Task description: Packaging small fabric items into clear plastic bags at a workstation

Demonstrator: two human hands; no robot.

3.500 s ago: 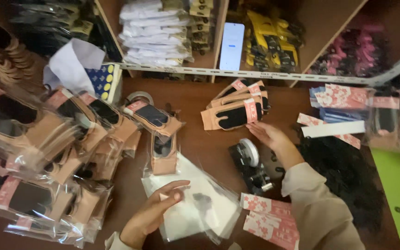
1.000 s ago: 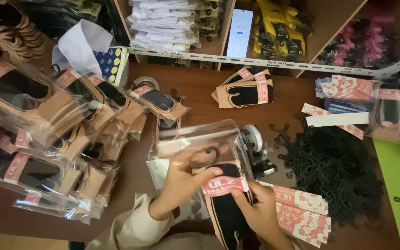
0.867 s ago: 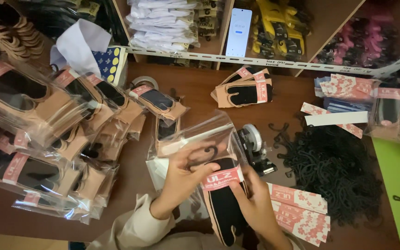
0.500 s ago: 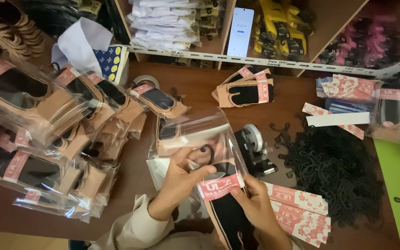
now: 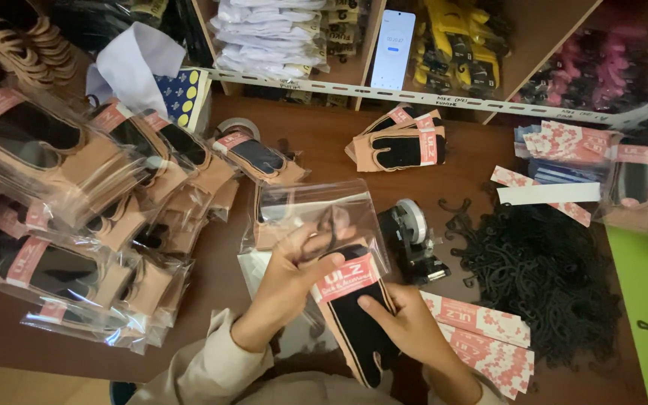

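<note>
The left hand is pinching the mouth of a clear plastic bag near the front edge of the table, thumb and fingers closed on the film. The right hand is lying against a tan and black sock pair with a pink paper band, thumb pressing on the black part and fingers curled beneath it. The sock pair's banded end is sitting in the bag's mouth, while its other end is sticking out toward the person. Just beside the bag, a black tagging tool is resting on the table. A heap of black plastic hooks is lying toward the right edge. Bagged sock pairs are piling along the left edge, and unbagged sock pairs are lying near the back edge. Pink floral paper bands are lying beside the right hand.
</note>
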